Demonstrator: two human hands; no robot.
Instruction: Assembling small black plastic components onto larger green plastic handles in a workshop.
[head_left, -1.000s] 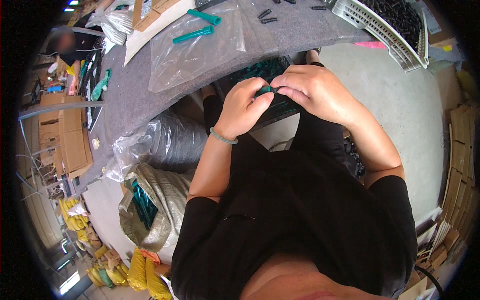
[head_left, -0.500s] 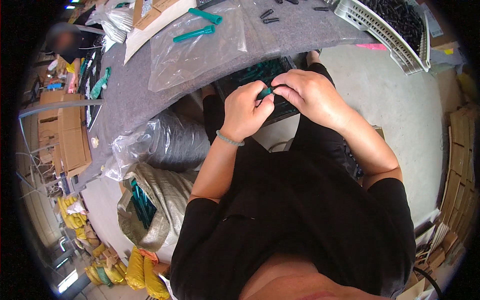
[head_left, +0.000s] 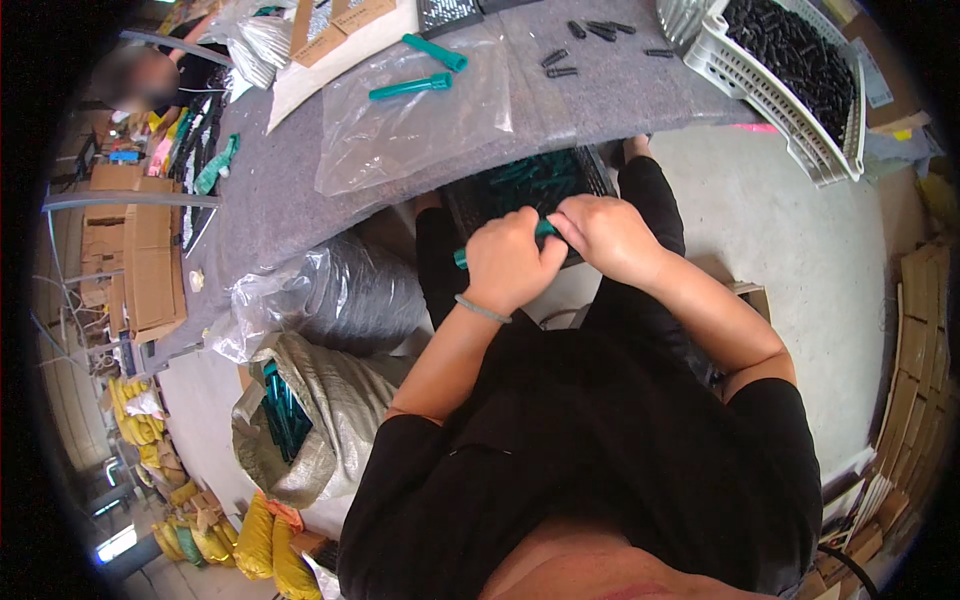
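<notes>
A green plastic tube [head_left: 460,258] lies across my closed left hand [head_left: 512,262], its flared end sticking out on the left. My right hand [head_left: 608,236] is closed at the tube's other end, thumb and fingers pressed together there. Whatever black piece those right fingers may still have is hidden by them. Just beyond both hands, under the table edge, a dark crate [head_left: 606,178] contains many green tubes. Two more green tubes [head_left: 412,87] rest on a clear plastic bag on the table.
Several black plastic fittings [head_left: 600,32] are scattered on the grey-covered table [head_left: 560,105]. A white basket [head_left: 800,130] full of them stands at the far right. On my left are a plastic-wrapped roll [head_left: 350,290] and a woven sack [head_left: 340,400] with green tubes. Another person [head_left: 140,82] is at far left.
Both hands have come down and nearer to me. The black piece between my right fingers is now out of sight, and the tube's flared end shows left of my left hand.
</notes>
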